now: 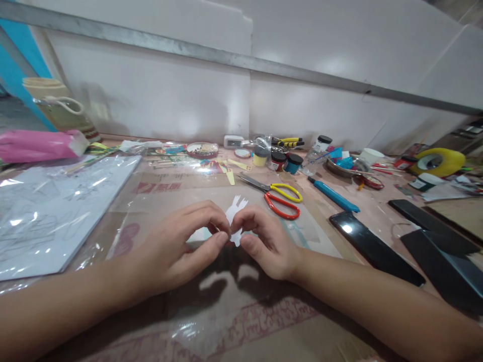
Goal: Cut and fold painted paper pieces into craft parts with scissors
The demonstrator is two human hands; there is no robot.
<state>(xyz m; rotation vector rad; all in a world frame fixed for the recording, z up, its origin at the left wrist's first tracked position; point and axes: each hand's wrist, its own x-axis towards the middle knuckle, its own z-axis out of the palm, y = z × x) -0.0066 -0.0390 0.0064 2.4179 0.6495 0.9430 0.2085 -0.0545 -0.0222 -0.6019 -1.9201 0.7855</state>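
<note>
Between my two hands, a small white paper cutout with narrow prongs at its top is held just above the table. My left hand pinches its left side with thumb and fingertips. On the other side, my right hand has its curled fingers and thumb closed on the lower right of the cutout. The fingers hide part of its middle. Scissors with one yellow and one red handle lie just beyond my right hand, blades pointing to the left. A blue pen-shaped cutter rests farther right.
Drawn sheets under plastic lie at the left, near a pink package. Several paint jars and a beaded dish stand along the back. Rightward are a black phone, yellow tape and a metal bowl.
</note>
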